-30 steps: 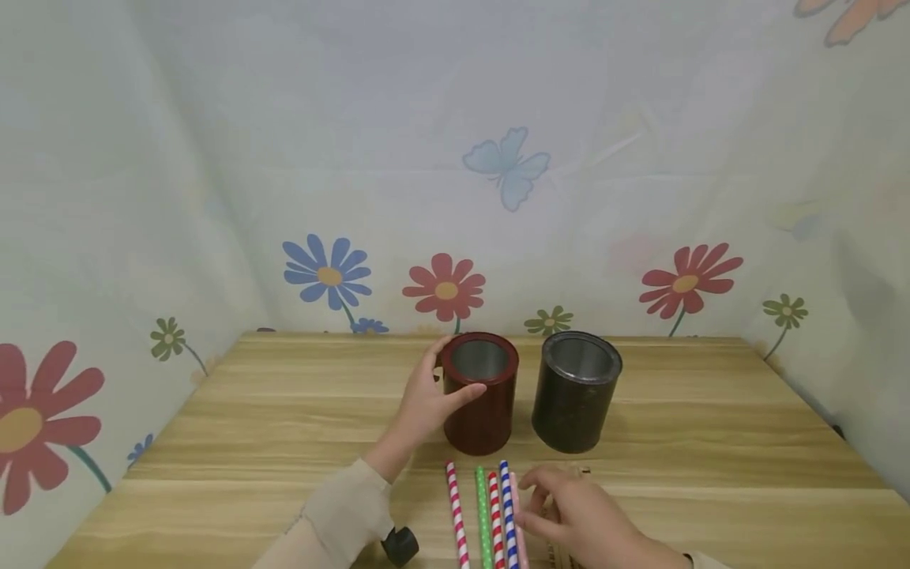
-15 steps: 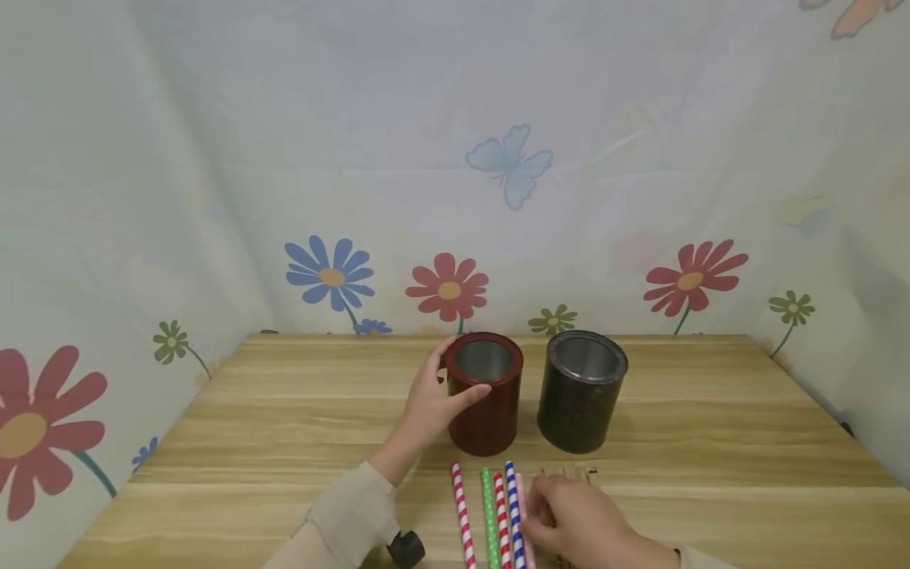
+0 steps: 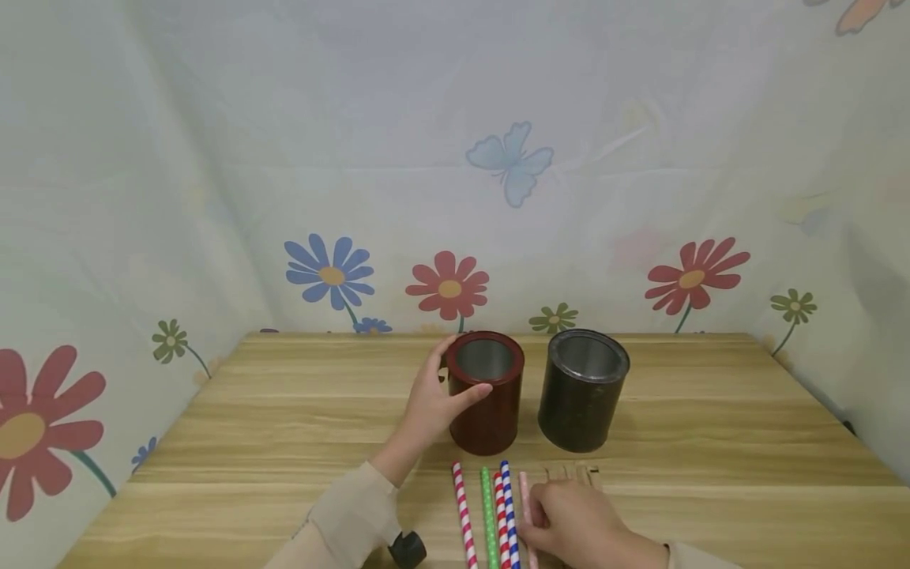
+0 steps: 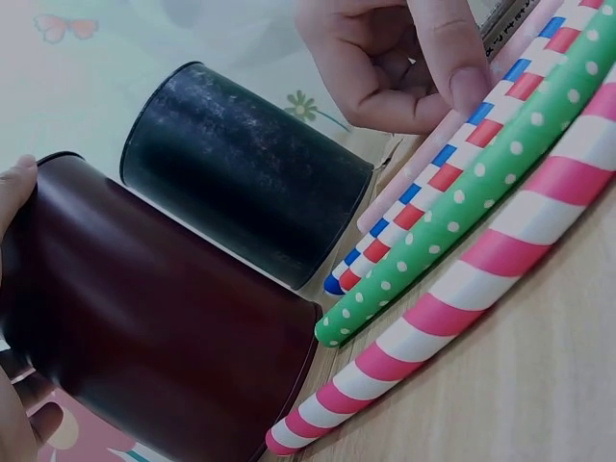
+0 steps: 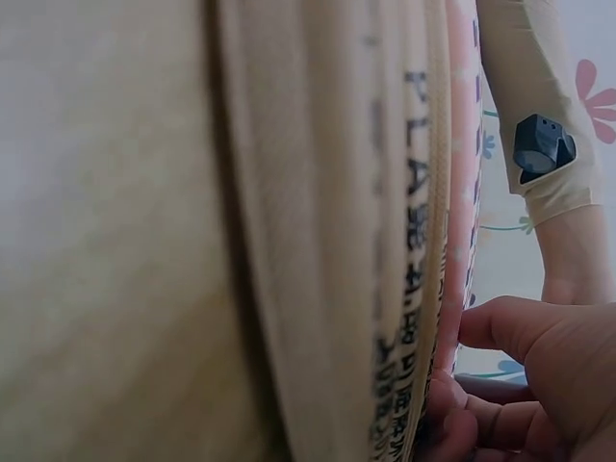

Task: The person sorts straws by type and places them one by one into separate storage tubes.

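Red can: we see it upright on the table, and we take it as landmark.
Left hand: it grips the red can from its left, thumb across the near wall.
Right hand: we read its curled thumb and fingers as pinching the pale pink straw, which lies nearer us than the red can and slightly right of it.
Other straws: in front of the red can, left to right, we have the pink-striped straw, green straw, red straw and blue straw.
Brown strips: printed, in front and right of the red can, partly beneath the right hand.
Black can: right of the red can, apart from it.
Straw risk: we judge the pale pink straw could roll or twist free, being slim and round in a small pinch.
Strip risk: fingers working so close could drag a strip along.
Can risk: an uneven left-hand pull could tip the red can.
Half a second's change: the pale pink straw now stands off from the blue straw, which sits closer against the red straw; we notice no shift between the cans.
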Action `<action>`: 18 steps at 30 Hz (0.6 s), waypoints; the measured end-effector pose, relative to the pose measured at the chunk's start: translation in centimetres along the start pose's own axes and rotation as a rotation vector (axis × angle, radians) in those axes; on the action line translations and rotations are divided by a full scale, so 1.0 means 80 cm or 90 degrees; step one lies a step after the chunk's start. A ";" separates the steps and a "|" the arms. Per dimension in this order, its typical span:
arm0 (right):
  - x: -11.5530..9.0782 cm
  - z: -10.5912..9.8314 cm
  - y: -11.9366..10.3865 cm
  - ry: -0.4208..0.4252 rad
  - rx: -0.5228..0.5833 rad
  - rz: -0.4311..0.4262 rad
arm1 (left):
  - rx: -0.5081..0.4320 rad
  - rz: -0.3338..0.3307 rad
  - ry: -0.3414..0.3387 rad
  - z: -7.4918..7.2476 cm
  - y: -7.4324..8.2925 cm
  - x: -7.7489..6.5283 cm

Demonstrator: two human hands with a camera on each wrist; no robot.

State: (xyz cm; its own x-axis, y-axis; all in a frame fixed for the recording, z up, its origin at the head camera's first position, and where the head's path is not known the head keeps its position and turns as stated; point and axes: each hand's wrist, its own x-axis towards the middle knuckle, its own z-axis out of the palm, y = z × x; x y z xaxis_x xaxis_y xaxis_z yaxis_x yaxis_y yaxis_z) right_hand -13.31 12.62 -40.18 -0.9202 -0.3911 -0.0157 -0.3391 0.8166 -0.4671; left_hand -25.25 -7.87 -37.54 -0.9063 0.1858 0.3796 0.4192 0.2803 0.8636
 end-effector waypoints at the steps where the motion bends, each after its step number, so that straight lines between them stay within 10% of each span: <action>1: 0.000 0.000 0.000 -0.009 0.004 0.009 | 0.000 0.000 -0.001 0.000 0.000 0.000; 18: -0.001 -0.012 -0.003 0.010 0.078 0.029 | -0.007 -0.002 0.000 0.000 0.002 -0.001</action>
State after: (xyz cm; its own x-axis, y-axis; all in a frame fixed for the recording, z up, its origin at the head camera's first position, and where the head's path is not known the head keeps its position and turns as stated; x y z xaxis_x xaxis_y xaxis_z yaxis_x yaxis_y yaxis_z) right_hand -13.33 12.85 -39.19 -0.9376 -0.3468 -0.0258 -0.2710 0.7752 -0.5706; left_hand -25.09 -7.83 -37.49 -0.9076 0.1849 0.3770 0.4158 0.2700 0.8685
